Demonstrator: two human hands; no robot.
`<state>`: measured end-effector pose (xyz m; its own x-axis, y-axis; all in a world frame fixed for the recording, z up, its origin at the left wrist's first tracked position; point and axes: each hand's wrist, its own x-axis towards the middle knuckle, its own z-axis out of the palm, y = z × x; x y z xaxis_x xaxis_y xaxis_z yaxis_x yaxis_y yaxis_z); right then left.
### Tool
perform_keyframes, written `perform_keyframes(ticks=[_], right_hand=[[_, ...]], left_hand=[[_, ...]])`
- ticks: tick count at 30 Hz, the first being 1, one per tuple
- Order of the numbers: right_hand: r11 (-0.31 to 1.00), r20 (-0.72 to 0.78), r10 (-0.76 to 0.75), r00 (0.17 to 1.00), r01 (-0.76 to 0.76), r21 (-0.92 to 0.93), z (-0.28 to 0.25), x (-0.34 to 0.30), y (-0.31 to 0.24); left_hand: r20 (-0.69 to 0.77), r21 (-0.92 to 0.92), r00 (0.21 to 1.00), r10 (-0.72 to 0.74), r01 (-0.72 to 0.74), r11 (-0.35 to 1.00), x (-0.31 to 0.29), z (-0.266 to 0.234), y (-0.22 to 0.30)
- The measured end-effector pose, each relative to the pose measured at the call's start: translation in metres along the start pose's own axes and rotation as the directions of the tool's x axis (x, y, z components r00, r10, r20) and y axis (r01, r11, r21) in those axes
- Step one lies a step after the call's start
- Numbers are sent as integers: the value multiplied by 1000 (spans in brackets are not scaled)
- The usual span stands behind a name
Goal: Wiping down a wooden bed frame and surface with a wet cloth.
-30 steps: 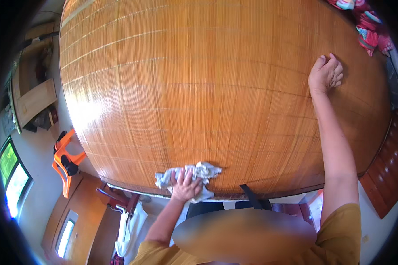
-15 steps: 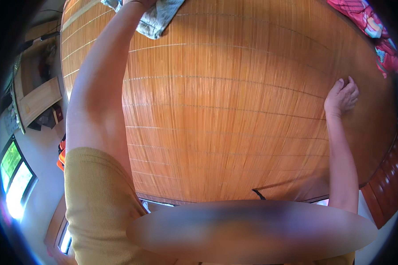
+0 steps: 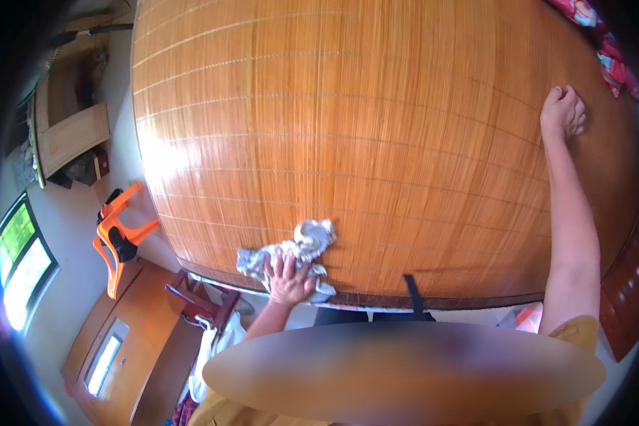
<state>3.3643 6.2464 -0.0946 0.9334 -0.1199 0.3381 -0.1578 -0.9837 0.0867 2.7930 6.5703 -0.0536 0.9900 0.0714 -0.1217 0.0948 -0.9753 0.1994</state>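
My left hand (image 3: 289, 284) presses down on a crumpled grey-white cloth (image 3: 312, 240) near the front edge of the bamboo mat (image 3: 376, 163). The fingers lie flat and spread over the cloth, which bunches up beyond the fingertips. Far out on the right, my right hand (image 3: 564, 113) rests on the mat, its fingers curled into a loose fist with nothing visible in it. A dark strap (image 3: 414, 295) hangs over the front edge, between the two arms.
Pink patterned fabric (image 3: 610, 67) lies at the far right corner. Left of the mat are an orange plastic chair (image 3: 124, 231) with a black item on it, a wooden door (image 3: 131, 341) and a dark red wooden stool (image 3: 202, 295). A brown glossy panel (image 3: 621, 312) borders the right.
My left hand has come from the far left back to the near edge, bringing the cloth with it. The right hand shows slightly farther up, its fingers more curled.
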Motion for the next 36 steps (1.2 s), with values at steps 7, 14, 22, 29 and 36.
perform_keyframes(ticks=[7,14,22,29,36], right_hand=[[786,10,-226,974,176,593,-88,-80,-195],[947,-32,-101,994,106,304,-71,-122,-276],[959,-77,-170,982,183,217,-57,-127,-273],[962,-70,-154,986,166,219,-55,-126,-269],[971,-50,-114,992,122,204,-57,-123,-263]], left_hand=[[-63,31,998,-13,15,999,105,-13,-68],[-378,142,916,130,-81,986,422,-67,-192],[-464,116,882,81,-30,993,550,-93,-212],[70,60,930,360,-364,929,316,-66,-138],[141,-73,912,386,-380,922,15,-54,-152]])
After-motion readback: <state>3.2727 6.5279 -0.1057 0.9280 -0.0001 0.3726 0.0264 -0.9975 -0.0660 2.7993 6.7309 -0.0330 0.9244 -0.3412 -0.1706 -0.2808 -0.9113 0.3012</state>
